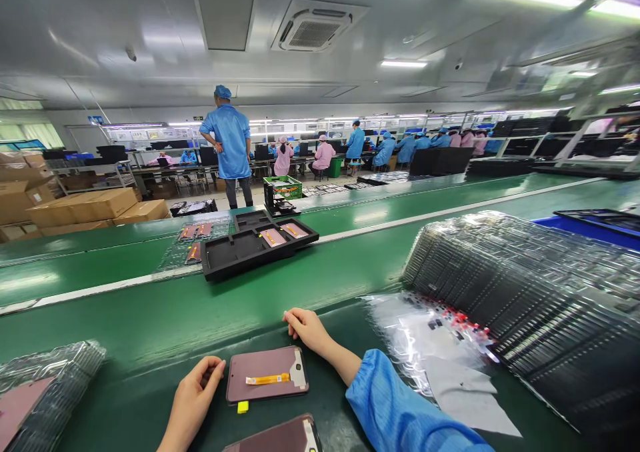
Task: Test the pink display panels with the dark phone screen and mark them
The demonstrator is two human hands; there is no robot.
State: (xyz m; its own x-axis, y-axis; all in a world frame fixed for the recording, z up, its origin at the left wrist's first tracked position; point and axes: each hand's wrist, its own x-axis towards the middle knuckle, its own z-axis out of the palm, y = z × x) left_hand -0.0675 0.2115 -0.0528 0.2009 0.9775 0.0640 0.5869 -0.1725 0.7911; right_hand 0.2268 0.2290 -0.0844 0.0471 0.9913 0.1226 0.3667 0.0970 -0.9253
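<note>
A phone screen panel (267, 365) lies back side up on the dark green mat, with an orange flex cable (269, 379) across it and a yellow tab (243, 407) at its near edge. My left hand (197, 389) is beside the panel's left edge, its thumb and fingers curled together with nothing visible in them. Beyond the panel's far right corner, my right hand (306, 329) has its fingers closed; whether they pinch something small is hidden. Nearer to me, a second phone screen panel (275, 435) is cut off by the frame's lower edge.
Clear trays (65, 379) stand at left. A tall stack of clear trays (525, 299) and loose clear films (410, 332) occupy the right. Across the green belt (360, 265), a black tray (235, 259) holds panels. Co-workers in blue and pink work behind.
</note>
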